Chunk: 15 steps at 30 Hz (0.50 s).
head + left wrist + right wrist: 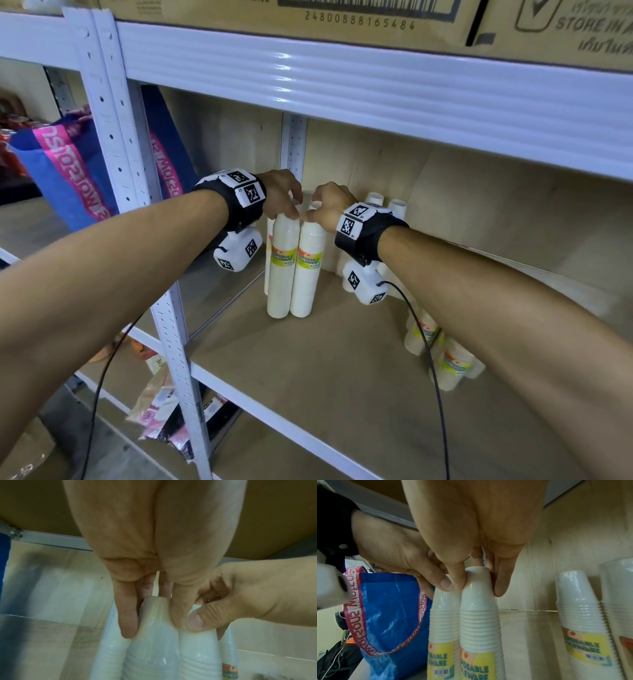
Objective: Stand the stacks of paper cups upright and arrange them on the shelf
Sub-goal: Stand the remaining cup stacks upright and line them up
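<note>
While both hands work mid-frame, left hand (279, 197) pinches the top of the left cup stack (281, 270) and right hand (330, 205) pinches the right cup stack (308, 270); both upright, touching. Fallen stacks (442, 353) lie lower right on the shelf (308, 377), long axes tilted, nearer the right hand.

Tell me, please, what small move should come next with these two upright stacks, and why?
Probably let go: the left hand and right hand each pinch the top of an upright stack standing side by side, while other stacks lie flat.
</note>
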### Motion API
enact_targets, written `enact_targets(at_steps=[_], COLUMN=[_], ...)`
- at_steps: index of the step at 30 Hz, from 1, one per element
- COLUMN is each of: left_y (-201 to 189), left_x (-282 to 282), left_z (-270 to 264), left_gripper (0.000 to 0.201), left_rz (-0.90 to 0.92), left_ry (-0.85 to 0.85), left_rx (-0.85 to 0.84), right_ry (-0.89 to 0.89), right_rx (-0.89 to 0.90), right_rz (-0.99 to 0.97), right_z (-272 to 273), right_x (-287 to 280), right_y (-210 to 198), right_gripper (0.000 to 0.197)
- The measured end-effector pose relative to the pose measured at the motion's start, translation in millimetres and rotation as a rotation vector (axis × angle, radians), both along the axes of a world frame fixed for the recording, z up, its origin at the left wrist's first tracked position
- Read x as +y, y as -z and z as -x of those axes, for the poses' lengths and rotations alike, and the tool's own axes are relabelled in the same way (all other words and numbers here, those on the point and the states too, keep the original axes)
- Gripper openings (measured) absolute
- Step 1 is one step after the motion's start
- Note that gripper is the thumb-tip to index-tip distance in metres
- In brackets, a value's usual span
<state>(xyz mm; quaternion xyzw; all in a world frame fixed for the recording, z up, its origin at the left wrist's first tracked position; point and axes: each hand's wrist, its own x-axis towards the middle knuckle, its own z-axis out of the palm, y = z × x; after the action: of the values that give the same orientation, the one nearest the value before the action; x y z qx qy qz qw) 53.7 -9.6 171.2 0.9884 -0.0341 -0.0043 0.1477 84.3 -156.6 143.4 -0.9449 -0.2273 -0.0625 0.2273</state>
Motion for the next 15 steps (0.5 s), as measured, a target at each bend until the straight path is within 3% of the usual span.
enact_targets(at_steps=[5, 9, 15], left_y=[-8, -11, -8], left_x=[-20, -38, -68], left_z=[-9, -23, -45], left_gripper=[0.039, 0.036, 0.033], left_rz=[-0.076, -0.032, 0.013], left_ry=[0.072, 0.104, 0.181], left_rx=[-0.023, -0.009, -0.032], right_ry=[0.063, 0.118, 0.198], right_rx=[0.001, 0.0, 0.015], right_rz=[0.041, 0.044, 0.043], right_z=[-1, -3, -5], right_x=[-20, -44, -76], right_y=[-8, -14, -16], right_gripper=[0.046, 0.049, 0.041])
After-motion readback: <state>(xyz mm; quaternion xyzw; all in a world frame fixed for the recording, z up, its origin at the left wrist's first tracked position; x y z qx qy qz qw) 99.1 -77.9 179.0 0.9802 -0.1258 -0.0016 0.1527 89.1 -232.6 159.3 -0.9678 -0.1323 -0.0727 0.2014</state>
